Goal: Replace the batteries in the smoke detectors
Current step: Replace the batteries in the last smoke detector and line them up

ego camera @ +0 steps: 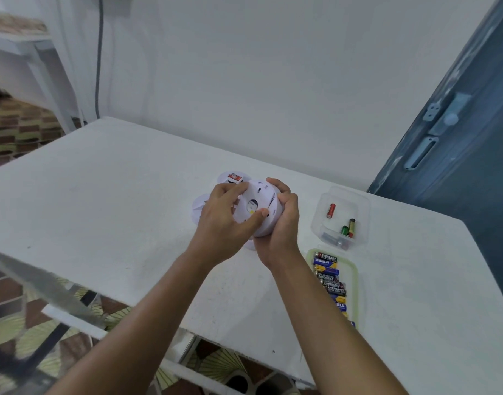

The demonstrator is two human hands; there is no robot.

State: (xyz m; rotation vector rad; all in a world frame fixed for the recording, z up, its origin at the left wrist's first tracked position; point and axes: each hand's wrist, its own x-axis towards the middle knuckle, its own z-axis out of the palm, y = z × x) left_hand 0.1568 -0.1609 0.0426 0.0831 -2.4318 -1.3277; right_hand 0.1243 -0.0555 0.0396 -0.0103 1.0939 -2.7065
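A white round smoke detector [258, 195] is held above the table, its back plate with a round hole facing me. My left hand [224, 220] grips the back plate from the left, thumb across its lower edge. From the right, my right hand [281, 220] wraps the detector's body. Behind my hands, another white detector [233, 178] lies open on the table with a red battery showing. A further white round piece [199, 203] lies left of it, partly hidden by my left hand.
A clear plastic tub [358, 206] to the right holds several loose batteries. A pale green tray [354, 277] nearer me holds several packaged batteries. The white table [116, 195] meets a white wall; a blue door [467, 166] stands at right.
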